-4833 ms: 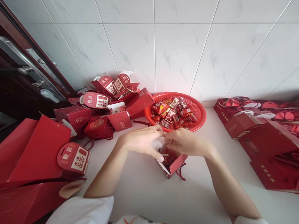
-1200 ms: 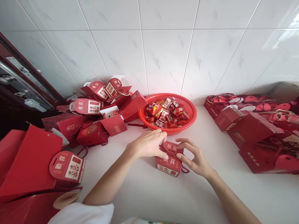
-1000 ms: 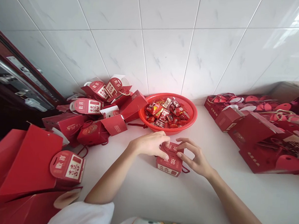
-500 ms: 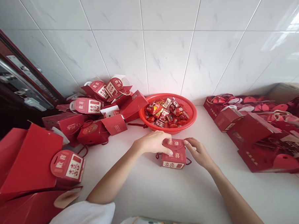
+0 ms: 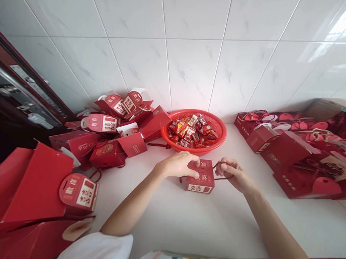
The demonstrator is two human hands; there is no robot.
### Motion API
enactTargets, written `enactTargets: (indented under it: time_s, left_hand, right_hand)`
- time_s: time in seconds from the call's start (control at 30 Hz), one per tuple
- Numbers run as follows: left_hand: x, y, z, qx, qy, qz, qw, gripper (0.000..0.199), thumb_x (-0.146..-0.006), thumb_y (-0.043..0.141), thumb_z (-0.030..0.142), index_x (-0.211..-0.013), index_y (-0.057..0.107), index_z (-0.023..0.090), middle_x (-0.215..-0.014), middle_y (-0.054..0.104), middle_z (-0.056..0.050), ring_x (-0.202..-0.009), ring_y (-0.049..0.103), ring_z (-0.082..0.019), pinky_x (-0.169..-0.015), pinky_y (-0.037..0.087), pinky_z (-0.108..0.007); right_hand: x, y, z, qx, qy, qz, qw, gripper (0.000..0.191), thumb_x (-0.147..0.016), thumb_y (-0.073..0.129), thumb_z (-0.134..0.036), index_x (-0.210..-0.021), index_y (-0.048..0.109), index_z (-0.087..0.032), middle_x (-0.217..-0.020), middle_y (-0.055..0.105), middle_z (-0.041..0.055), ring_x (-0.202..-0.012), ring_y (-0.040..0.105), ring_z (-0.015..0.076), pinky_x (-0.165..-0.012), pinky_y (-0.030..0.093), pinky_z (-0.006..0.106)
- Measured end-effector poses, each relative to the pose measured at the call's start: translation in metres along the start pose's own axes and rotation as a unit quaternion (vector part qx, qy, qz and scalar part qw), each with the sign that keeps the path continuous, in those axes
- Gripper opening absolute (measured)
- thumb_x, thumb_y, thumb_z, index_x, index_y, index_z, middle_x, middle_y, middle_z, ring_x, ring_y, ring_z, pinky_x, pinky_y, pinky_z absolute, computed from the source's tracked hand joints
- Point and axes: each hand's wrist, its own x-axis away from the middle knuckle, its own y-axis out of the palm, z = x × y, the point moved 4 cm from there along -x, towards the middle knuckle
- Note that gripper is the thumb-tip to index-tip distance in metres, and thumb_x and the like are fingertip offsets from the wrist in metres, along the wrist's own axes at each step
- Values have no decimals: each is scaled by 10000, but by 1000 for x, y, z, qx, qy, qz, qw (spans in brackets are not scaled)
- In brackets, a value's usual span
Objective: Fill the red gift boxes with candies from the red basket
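A small red box with white lettering lies on the white table, its top closed. My left hand holds it from the left, thumb and fingers on its top. On the right side of the box, my right hand pinches a dark red cord that loops out from the box. More cord shows at the box's left edge. Behind the box stands a red plastic basket filled with wrapped candies.
Red boxes and larger red bags crowd the left side of the white table. At the right are many more red boxes with cords. A tiled wall rises behind, and a dark door frame is at the left.
My right hand has moved slightly right, off the box's top edge, and has taken hold of the cord, pulling it out to the right. My left hand remains on the box.
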Motion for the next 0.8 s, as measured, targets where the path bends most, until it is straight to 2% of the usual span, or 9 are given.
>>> enactTargets:
  time_s: [0.07,0.13,0.23,0.4,0.53,0.67,0.8]
  left_hand:
    - [-1,0,-1,4,3,-3,1000,375,-784,738,479,-1087,687,263,-1163,665,-46,-1096,602,-273,-876,462,-308]
    - [-1,0,-2,5,6,-4,1000,400,-775,742,493,-1096,690,259,-1156,670,-50,-1108,596,-281,-873,466,-308]
    - [-2,0,-3,6,5,-4,1000,418,-769,744,506,-1107,689,266,-1180,666,-48,-1144,581,-282,-887,466,-307]
    - [-2,1,-5,10,0,-5,1000,456,-759,752,536,-1127,695,274,-1207,658,-47,-1154,576,-277,-894,463,-303]
    - [-3,-1,-4,21,9,-12,1000,436,-757,766,501,-1114,721,254,-1155,684,-41,-1065,606,-258,-834,457,-286]
    - [-4,-5,-10,38,47,-40,997,462,-744,783,424,-1168,723,252,-1080,709,-24,-934,627,-210,-772,451,-265]
    - [-8,-7,-20,59,63,-62,994,520,-711,800,358,-1212,711,253,-1100,699,-33,-933,636,-200,-788,468,-266]
  right_hand:
    - [1,1,-7,-17,-18,12,1000,472,-745,790,-592,-659,522,-213,-603,524,-33,-520,427,104,-517,405,267]
    - [2,6,-9,14,-12,4,1000,424,-724,823,-559,-736,586,-208,-669,596,-19,-515,453,97,-496,423,257]
    - [2,20,-7,93,-8,-30,995,391,-754,812,-542,-860,695,-185,-814,703,34,-678,620,160,-599,535,291]
    - [1,31,-3,180,-30,-29,983,420,-842,736,-544,-1040,764,-176,-884,752,53,-782,682,225,-655,583,333]
    - [1,29,-3,199,-40,-42,978,426,-867,722,-523,-1107,773,-175,-930,771,60,-807,700,236,-678,593,335]
    - [0,27,-1,197,-26,-53,979,428,-873,721,-517,-1108,783,-164,-952,783,68,-824,713,241,-690,599,334]
    - [-1,27,2,155,-24,-57,986,452,-862,731,-524,-1148,775,-176,-1040,787,74,-895,731,251,-753,622,358]
